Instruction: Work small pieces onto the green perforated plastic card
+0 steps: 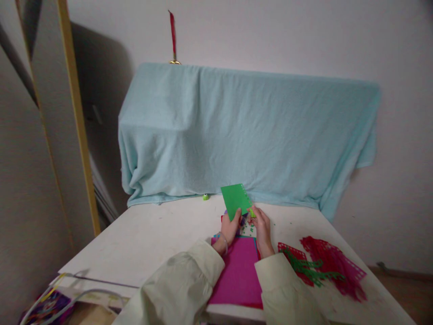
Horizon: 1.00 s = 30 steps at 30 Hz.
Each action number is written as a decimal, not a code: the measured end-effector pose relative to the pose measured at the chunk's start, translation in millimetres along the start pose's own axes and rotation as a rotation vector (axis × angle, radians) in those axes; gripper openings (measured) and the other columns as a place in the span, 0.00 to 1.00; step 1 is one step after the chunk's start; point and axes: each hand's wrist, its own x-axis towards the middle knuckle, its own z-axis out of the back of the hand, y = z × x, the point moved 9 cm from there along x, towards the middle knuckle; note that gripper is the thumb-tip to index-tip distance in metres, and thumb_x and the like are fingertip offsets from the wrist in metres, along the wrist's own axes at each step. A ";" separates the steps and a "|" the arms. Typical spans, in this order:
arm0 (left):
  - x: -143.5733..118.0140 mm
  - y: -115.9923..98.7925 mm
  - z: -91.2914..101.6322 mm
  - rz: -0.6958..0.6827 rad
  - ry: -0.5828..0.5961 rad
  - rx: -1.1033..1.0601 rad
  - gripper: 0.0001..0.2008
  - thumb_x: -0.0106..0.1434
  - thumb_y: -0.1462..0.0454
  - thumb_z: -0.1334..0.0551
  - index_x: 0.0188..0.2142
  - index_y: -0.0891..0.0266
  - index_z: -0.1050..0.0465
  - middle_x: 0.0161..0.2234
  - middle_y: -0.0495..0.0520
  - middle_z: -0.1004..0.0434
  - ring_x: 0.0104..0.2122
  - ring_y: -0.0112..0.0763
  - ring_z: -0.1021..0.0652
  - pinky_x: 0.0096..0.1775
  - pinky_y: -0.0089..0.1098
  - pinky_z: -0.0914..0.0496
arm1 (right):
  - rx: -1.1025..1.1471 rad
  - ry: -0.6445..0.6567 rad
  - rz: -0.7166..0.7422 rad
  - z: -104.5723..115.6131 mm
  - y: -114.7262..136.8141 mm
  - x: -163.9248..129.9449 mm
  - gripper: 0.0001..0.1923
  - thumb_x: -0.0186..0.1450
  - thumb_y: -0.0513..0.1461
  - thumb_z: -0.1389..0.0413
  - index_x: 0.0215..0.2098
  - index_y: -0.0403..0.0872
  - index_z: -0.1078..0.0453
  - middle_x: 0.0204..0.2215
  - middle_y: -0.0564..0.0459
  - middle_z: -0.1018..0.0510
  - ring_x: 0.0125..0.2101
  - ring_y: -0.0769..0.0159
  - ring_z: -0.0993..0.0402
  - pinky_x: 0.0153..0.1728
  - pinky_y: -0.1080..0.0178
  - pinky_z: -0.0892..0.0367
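Observation:
My left hand (230, 226) grips the lower edge of a green sheet of paper (235, 198), thumb on top, and holds it tilted above the table. A row of small punched holes runs along the sheet's right edge. At that edge my right hand (263, 226) is closed around a small lime-green paper punch (252, 212), mostly covered by the fingers. Beneath the hands, small green paper bits (250, 229) lie on a pale surface. A stack of coloured paper with a magenta sheet (238, 275) on top lies between my forearms.
To the right lies a heap of perforated red and magenta paper strips (333, 259) with green strips (304, 266). A small lime-green object (205, 197) sits at the back of the white table (145, 239), before a light-blue towel (253, 135). A bag (50, 304) is at lower left.

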 end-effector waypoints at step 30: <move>-3.1 -22.8 -0.5 -0.148 -0.013 0.012 0.21 0.62 0.49 0.48 0.26 0.64 0.33 0.22 0.49 0.33 0.23 0.27 0.33 0.29 0.27 0.37 | 0.029 0.225 -0.008 -34.1 3.0 -4.6 0.16 0.53 0.49 0.38 0.34 0.47 0.29 0.28 0.53 0.26 0.27 0.65 0.33 0.29 0.65 0.38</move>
